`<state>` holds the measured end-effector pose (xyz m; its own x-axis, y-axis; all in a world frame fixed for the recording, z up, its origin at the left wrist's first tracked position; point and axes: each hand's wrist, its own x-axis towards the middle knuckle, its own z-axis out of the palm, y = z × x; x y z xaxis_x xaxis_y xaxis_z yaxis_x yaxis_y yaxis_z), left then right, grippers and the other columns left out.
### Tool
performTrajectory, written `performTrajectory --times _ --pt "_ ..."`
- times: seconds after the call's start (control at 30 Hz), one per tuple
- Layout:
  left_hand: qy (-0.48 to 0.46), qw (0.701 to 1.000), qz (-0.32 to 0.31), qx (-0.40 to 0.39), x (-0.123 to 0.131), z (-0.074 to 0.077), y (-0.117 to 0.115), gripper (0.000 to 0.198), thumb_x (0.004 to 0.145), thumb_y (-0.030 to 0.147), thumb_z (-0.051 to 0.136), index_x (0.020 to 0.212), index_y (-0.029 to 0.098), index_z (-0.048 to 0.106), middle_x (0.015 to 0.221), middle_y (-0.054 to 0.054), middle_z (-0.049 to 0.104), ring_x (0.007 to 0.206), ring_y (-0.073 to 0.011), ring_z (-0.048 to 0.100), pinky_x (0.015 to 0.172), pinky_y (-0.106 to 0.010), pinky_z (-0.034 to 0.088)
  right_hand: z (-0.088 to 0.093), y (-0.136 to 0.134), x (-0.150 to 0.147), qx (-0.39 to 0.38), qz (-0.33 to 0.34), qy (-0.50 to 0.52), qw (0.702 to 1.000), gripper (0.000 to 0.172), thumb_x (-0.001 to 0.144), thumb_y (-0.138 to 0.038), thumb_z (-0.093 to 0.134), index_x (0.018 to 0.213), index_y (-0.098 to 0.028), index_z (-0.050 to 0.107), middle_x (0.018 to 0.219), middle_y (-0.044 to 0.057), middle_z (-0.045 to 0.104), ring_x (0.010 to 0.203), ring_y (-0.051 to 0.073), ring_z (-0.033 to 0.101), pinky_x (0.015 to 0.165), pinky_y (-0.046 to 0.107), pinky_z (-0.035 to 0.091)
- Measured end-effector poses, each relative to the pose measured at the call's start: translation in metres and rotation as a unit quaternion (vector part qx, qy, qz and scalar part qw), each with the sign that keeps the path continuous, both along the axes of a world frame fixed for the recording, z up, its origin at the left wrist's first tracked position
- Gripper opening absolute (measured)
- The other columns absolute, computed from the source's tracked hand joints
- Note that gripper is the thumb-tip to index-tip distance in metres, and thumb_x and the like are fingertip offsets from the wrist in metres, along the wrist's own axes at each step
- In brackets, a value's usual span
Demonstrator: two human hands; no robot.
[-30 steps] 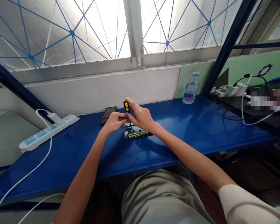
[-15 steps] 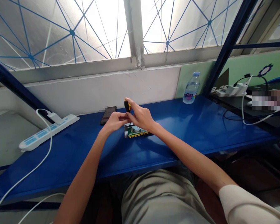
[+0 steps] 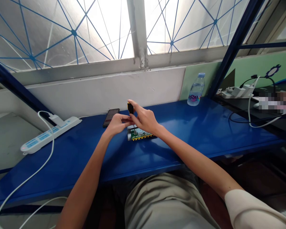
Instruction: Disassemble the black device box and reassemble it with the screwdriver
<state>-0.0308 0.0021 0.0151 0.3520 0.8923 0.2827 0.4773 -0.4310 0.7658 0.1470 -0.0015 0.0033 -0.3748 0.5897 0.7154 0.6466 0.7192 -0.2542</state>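
A small green circuit board (image 3: pixel 140 135) with a yellow-and-black striped edge lies on the blue bench (image 3: pixel 181 133). Over it stands a short screwdriver (image 3: pixel 130 108) with a black and yellow handle, tip down on the board. My right hand (image 3: pixel 145 119) is closed around the handle, forefinger on its top. My left hand (image 3: pixel 118 123) pinches the lower part of the screwdriver shaft just above the board.
A dark phone (image 3: pixel 111 116) lies just behind my hands. A white power strip (image 3: pixel 50 134) with a trailing cable sits at the left. A water bottle (image 3: pixel 195 89) stands at the back right. Chargers and cables (image 3: pixel 238 92) lie on the neighbouring desk.
The screwdriver handle has turned in my right hand; less of its yellow face shows now. Both hands stay over the board.
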Motion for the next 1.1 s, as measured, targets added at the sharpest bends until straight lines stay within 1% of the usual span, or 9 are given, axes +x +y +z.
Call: performTrajectory --times 0.2,0.4,0.6,0.77,0.93,1.1 --pt "-0.01 1.0 -0.022 -0.013 -0.0002 -0.0026 0.0012 0.021 0.071 0.029 0.071 0.079 0.012 0.079 0.081 -0.008 0.078 0.082 -0.0278 0.072 0.077 -0.033 0.057 0.0004 -0.0015 0.0004 -0.009 -0.005 -0.002 1.0 0.055 0.1 -0.031 0.034 0.153 -0.017 0.028 0.13 0.011 0.065 0.077 0.017 0.064 0.067 0.025 0.045" --pt "-0.002 1.0 -0.025 -0.009 0.001 -0.0035 0.0 0.02 0.072 0.028 0.069 0.08 0.012 0.078 0.08 -0.008 0.077 0.081 -0.0265 0.072 0.074 -0.031 0.057 0.0005 -0.0008 0.0014 -0.007 -0.012 -0.017 1.0 0.054 0.101 -0.03 0.031 0.153 -0.015 0.027 0.136 0.013 0.06 0.085 0.019 0.065 0.069 0.026 0.046" --pt "0.048 0.998 0.015 0.049 0.0012 -0.004 0.0014 0.021 0.073 0.031 0.07 0.078 0.013 0.078 0.074 -0.006 0.076 0.074 -0.0228 0.071 0.07 -0.027 0.054 -0.0011 0.0011 0.0012 0.001 -0.009 -0.011 1.0 0.056 0.102 -0.031 0.031 0.155 -0.019 0.023 0.132 0.011 0.063 0.08 0.018 0.064 0.067 0.025 0.045" --pt "0.054 0.996 0.021 0.067 0.0007 -0.0044 0.0024 0.022 0.072 0.033 0.07 0.074 0.013 0.078 0.071 -0.005 0.075 0.07 -0.0211 0.069 0.068 -0.026 0.053 -0.0002 -0.0001 0.0016 -0.003 -0.007 -0.002 1.0 0.055 0.101 -0.031 0.033 0.154 -0.018 0.026 0.125 0.011 0.066 0.074 0.016 0.062 0.065 0.025 0.043" --pt "0.05 0.996 0.023 0.063 0.0013 -0.0019 0.0002 0.021 0.071 0.032 0.069 0.073 0.013 0.078 0.07 -0.005 0.075 0.07 -0.0212 0.069 0.069 -0.026 0.053 0.0007 -0.0007 0.0018 -0.008 -0.006 0.0 1.0 0.054 0.1 -0.03 0.034 0.152 -0.016 0.029 0.127 0.012 0.065 0.074 0.015 0.063 0.065 0.025 0.043" --pt "0.049 0.998 0.023 0.043 0.0026 0.0015 -0.0028 0.02 0.071 0.031 0.069 0.073 0.013 0.078 0.071 -0.005 0.075 0.071 -0.0224 0.069 0.069 -0.027 0.054 0.0012 -0.0009 0.0023 -0.01 -0.002 0.001 1.0 0.054 0.1 -0.031 0.034 0.152 -0.018 0.03 0.122 0.011 0.067 0.075 0.015 0.064 0.065 0.024 0.043"
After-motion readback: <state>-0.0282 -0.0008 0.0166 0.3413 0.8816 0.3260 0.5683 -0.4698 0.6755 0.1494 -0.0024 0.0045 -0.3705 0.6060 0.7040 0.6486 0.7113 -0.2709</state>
